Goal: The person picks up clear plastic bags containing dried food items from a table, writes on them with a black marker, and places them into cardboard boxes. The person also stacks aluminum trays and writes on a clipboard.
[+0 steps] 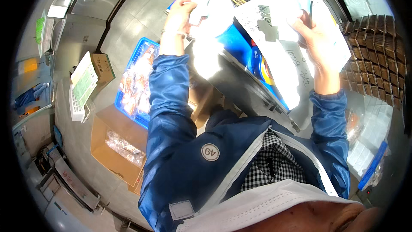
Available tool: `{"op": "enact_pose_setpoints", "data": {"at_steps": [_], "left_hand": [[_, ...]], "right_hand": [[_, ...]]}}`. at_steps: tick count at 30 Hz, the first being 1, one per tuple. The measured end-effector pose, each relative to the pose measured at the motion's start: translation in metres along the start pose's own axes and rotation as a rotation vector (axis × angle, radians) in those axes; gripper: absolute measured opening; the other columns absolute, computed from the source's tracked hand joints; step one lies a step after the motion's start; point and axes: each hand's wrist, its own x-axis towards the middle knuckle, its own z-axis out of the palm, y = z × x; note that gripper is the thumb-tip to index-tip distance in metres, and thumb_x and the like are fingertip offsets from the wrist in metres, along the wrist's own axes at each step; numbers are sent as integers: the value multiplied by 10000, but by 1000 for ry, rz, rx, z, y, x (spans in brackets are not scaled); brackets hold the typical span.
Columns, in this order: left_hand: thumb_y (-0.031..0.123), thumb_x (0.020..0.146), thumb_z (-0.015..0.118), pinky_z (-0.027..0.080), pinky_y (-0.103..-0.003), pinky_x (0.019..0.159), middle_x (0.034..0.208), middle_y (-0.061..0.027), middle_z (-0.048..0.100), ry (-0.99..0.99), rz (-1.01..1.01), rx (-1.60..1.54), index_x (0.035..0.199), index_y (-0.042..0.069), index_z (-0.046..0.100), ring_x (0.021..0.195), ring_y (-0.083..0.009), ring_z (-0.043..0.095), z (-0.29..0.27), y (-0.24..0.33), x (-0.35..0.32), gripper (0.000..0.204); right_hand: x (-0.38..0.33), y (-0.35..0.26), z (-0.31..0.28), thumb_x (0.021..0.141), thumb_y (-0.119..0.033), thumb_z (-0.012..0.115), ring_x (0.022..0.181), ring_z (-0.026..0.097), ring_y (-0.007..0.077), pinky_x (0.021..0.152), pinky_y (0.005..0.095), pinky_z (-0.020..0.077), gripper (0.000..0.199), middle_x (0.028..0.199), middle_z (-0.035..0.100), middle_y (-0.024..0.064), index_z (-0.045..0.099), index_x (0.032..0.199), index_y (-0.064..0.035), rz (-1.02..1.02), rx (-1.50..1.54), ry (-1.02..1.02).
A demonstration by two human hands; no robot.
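My left hand [182, 12] has its fingers bent round the edge of a white, flat-looking piece [198, 6]; strong glare washes out its details. Beneath it is a bright white round surface [221, 13], also overexposed. My right hand [316, 43] is closed, with a thin dark pen [310, 7] standing up past the thumb. It lies over white sheets or bags [281, 28] that glare partly hides. A white sheet with dark handwriting [296, 68] lies just below this hand, on a blue printed surface [240, 45].
Left of my left arm stands a blue basket [119, 103] of clear-wrapped reddish-brown packs. An open cardboard box [99, 146] holds more clear packs. A brown ridged stack [373, 60] rises at the right, above white packages [371, 133]. A steel cabinet [96, 0] is far left.
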Motion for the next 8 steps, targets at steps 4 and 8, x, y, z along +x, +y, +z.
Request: {"op": "enact_pose_setpoints", "data": {"at_steps": [4,8], "left_hand": [[135,785,710,536,-388,690,966,-165,645,178,210,634,993,30,592,854,-282,660,34,-26,25,261],[284,742,748,530,-458,795,1013,-191,700,377,307,1295,969,44,613,896,-330,687,61,-37,36,357]], "right_hand": [[1,1,1,892,-255,738,505,367,-23,460,157,240,176,639,452,-123,642,924,-111,-3,-19,-10],[1,6,-1,884,-273,748,503,382,-14,453,168,260,210,634,453,-114,634,954,-111,-3,-39,-35]]}}
